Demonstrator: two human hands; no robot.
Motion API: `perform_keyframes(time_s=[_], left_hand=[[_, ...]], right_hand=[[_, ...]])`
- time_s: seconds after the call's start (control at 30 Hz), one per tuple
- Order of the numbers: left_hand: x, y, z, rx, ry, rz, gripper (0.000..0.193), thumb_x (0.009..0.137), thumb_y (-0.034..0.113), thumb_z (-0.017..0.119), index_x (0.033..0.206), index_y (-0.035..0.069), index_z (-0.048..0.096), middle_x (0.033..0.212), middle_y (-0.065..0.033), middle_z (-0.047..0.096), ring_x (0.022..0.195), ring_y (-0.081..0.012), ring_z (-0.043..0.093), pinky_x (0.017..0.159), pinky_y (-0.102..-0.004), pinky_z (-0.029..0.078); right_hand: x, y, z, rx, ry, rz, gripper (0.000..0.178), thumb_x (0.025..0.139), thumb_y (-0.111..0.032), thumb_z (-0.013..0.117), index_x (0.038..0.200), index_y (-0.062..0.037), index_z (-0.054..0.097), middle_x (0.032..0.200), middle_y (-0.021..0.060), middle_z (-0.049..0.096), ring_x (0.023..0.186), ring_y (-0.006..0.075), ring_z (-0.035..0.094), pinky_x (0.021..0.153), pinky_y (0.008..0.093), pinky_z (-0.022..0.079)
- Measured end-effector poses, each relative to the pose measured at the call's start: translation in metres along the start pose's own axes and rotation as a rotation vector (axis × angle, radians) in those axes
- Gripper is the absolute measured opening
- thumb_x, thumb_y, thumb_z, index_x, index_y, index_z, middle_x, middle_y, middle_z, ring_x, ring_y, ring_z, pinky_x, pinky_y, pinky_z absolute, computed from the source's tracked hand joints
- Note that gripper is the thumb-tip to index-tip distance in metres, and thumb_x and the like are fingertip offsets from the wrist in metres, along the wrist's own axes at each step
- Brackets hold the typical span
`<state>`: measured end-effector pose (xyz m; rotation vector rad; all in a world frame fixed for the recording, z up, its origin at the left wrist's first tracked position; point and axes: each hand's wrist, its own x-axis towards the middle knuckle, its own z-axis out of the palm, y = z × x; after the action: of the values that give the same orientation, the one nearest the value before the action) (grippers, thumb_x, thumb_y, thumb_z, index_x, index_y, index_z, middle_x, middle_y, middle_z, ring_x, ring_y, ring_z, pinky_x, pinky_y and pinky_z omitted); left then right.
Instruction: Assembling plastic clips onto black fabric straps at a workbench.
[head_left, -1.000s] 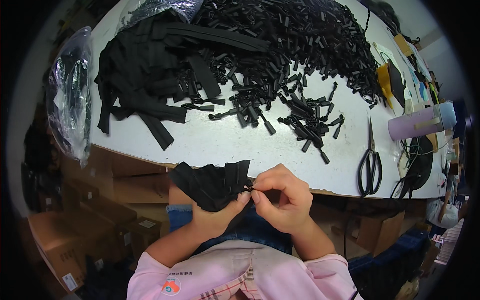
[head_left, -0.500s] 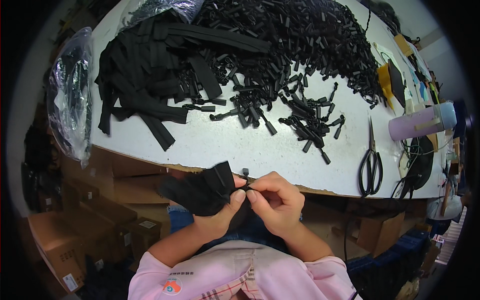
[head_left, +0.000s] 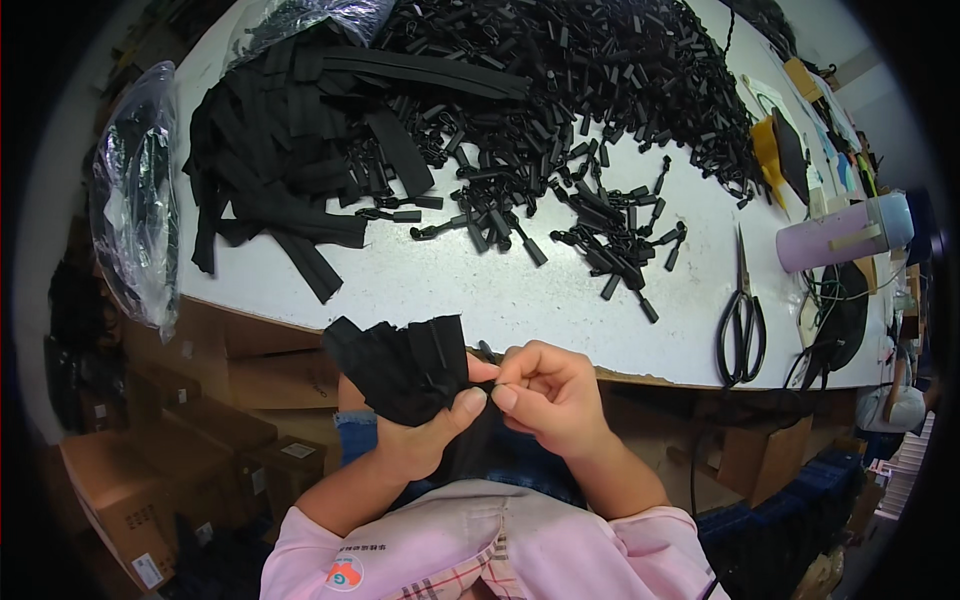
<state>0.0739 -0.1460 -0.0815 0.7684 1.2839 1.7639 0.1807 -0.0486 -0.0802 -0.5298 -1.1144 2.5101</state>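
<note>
In front of my lap, my left hand (head_left: 432,425) grips a folded bunch of black zipper tape (head_left: 405,365), with the loose ends fanning out up and to the left. My right hand (head_left: 552,397) pinches with thumb and forefinger against the left fingertips, at the tape's edge. There it holds a small black zipper slider, mostly hidden by the fingers; its pull (head_left: 487,351) pokes up just above them. On the white table beyond lie several loose black zipper sliders with pulls (head_left: 620,240), and a large heap of them (head_left: 620,70) farther back.
More black zipper tapes (head_left: 270,150) are piled on the table's left, beside a clear plastic bag (head_left: 135,200). Black-handled scissors (head_left: 741,335) and a lilac bottle (head_left: 830,240) lie on the right. Cardboard boxes (head_left: 130,490) stand below the table's edge at left.
The tape bunch has swung more upright in my left hand. The pull above my fingers has tilted left, and my right fingers have curled in slightly. The table things are unmoved apart from a small view shift.
</note>
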Motion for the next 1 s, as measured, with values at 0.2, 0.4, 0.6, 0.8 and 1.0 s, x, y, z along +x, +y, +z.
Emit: perform_keyframes(time_s=[0.2, 0.4, 0.6, 0.8, 1.0], left_hand=[[0.001, 0.006, 0.005, -0.008, 0.063, -0.119, 0.018, 0.069, 0.005, 0.056, 0.086, 0.001, 0.051, 0.087, -0.008, 0.05, 0.083, -0.0152, 0.047, 0.075, -0.0276, 0.037], [0.0, 0.001, 0.001, 0.046, 0.015, -0.048, 0.018, 0.073, 0.006, 0.055, 0.09, 0.0, 0.051, 0.089, -0.0076, 0.051, 0.082, -0.0136, 0.048, 0.074, -0.026, 0.038], [-0.001, 0.0, 0.0, 0.045, 0.024, 0.015, 0.018, 0.077, 0.006, 0.053, 0.093, -0.001, 0.051, 0.09, -0.0077, 0.053, 0.082, -0.0129, 0.05, 0.074, -0.0246, 0.04], [-0.001, -0.002, -0.003, 0.03, -0.007, 0.0, 0.017, 0.077, 0.005, 0.053, 0.093, -0.001, 0.051, 0.09, -0.0077, 0.053, 0.082, -0.0127, 0.05, 0.073, -0.0245, 0.04], [-0.001, -0.006, -0.001, 0.011, 0.042, -0.035, 0.017, 0.077, 0.006, 0.052, 0.093, -0.001, 0.051, 0.09, -0.007, 0.052, 0.081, -0.0118, 0.049, 0.072, -0.0238, 0.039]], right_hand=[[-0.002, 0.005, -0.005, -0.008, 0.039, -0.051, 0.005, 0.076, 0.001, 0.053, 0.08, -0.0005, 0.049, 0.066, -0.0018, 0.046, 0.054, 0.0008, 0.039, 0.046, 0.0139, 0.03], [-0.004, 0.009, 0.003, 0.049, 0.036, -0.04, 0.003, 0.078, 0.0, 0.051, 0.08, -0.0003, 0.048, 0.069, -0.0016, 0.046, 0.056, 0.0004, 0.039, 0.046, 0.0139, 0.03], [-0.003, 0.008, 0.001, -0.024, 0.035, -0.068, 0.003, 0.078, 0.0, 0.051, 0.08, -0.0003, 0.048, 0.069, -0.0026, 0.046, 0.055, 0.0, 0.039, 0.046, 0.0136, 0.029], [-0.002, 0.002, -0.008, 0.137, -0.012, 0.142, 0.004, 0.078, 0.0, 0.051, 0.08, 0.0004, 0.048, 0.069, -0.0027, 0.046, 0.055, -0.0001, 0.039, 0.045, 0.0137, 0.029], [-0.002, 0.015, 0.006, -0.095, 0.125, -0.145, 0.004, 0.078, 0.001, 0.05, 0.079, 0.0016, 0.046, 0.068, 0.0002, 0.046, 0.052, 0.0008, 0.037, 0.042, 0.0147, 0.029]])
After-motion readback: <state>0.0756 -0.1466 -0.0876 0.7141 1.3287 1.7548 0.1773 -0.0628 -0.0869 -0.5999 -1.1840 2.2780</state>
